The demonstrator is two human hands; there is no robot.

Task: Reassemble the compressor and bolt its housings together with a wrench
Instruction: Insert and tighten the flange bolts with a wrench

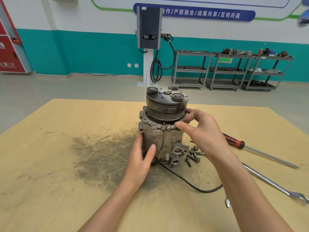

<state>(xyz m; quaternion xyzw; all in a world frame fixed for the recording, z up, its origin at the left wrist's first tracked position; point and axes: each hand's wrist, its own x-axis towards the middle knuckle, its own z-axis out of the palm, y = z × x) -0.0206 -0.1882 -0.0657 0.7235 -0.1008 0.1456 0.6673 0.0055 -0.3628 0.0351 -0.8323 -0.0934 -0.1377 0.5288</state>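
- Working on the scuffed, tan wooden table [50,190], you have the compressor [163,124] standing upright near its middle, pulley end up, beside a dark, greasy smear.
- Steady that grey, cast-metal body with your left hand [142,158]; its fingers lie straight and relaxed against the lower side, pressing rather than gripping.
- Keep your right hand [199,129] at the flange under the ribbed pulley, thumb and fingertips curved toward the rim. Whether they pinch a bolt there I cannot tell.
- Line up the flange holes of the two housings before anything is tightened, in my judgement, and start each bolt by hand so the threads catch cleanly.
- Reach for the long, shiny steel wrench [274,185] lying to your right, well apart from the compressor, only after that.
- Leave the red-and-black-handled screwdriver [257,151] where it lies.
- Take the loose bolts [192,155], dark and short, from the heap just beside the base.
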